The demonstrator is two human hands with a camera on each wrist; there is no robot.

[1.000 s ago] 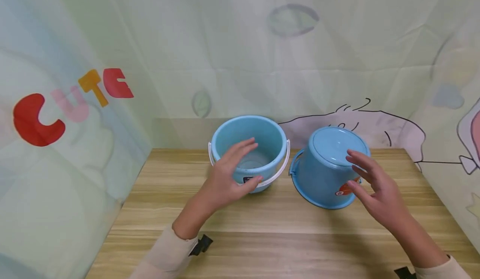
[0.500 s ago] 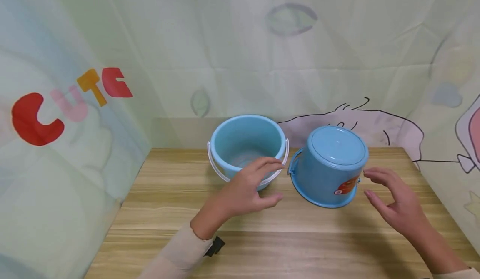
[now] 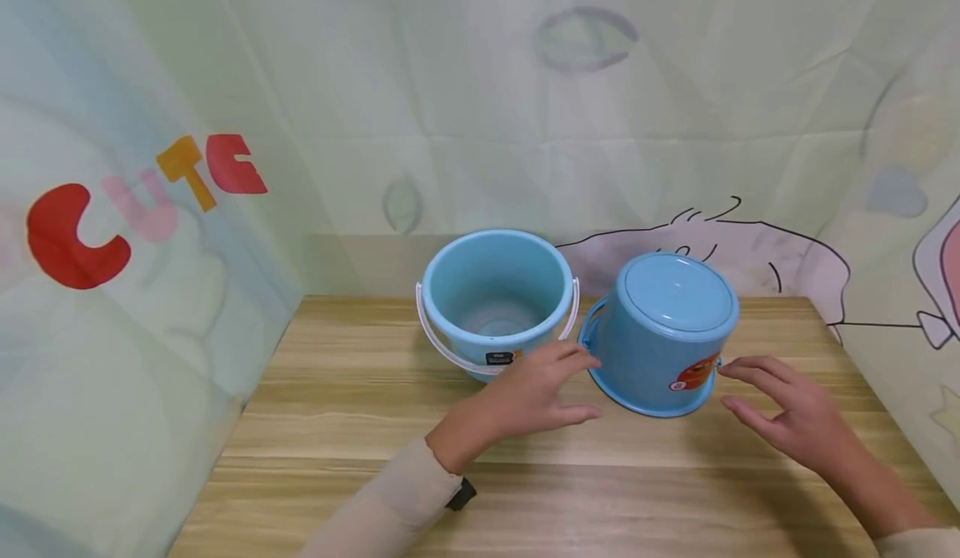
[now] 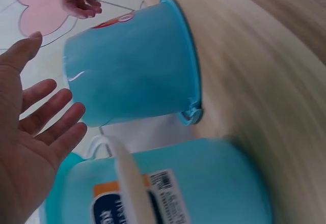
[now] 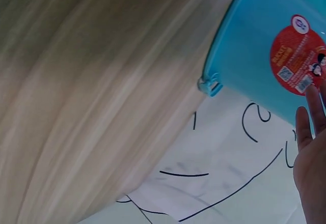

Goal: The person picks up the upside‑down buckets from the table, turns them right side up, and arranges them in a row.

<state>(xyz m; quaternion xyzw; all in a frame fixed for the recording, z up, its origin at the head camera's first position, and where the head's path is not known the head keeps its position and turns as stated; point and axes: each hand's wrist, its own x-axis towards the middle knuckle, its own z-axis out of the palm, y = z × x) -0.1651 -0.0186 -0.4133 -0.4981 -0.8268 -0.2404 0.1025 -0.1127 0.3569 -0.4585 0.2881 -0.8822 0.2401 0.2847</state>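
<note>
A blue bucket point(image 3: 660, 358) stands upside down near the far edge of a wood-grain table point(image 3: 337, 425), toward the far right corner, its base facing up and a red sticker point(image 3: 697, 372) on its side. A person's two bare hands flank it: the left hand point(image 3: 528, 391) just beside its left side, the right hand point(image 3: 787, 408) just beside its right. Both hands are unclenched and grasp nothing, fingers loosely extended; whether the right fingertips touch the bucket cannot be told. Next to it, left of the far edge's middle, a lighter blue bucket point(image 3: 498, 279) sits upright, its white handle point(image 3: 442, 349) hanging down over the front, near a dark label point(image 3: 500, 358). The left hand partly covers its lower front in the head view. Pale sleeves point(image 3: 397, 500) reach in from the near side. Beyond the table's left edge, a printed backdrop point(image 3: 480, 166) spells "CUTE" in coloured letters.
</note>
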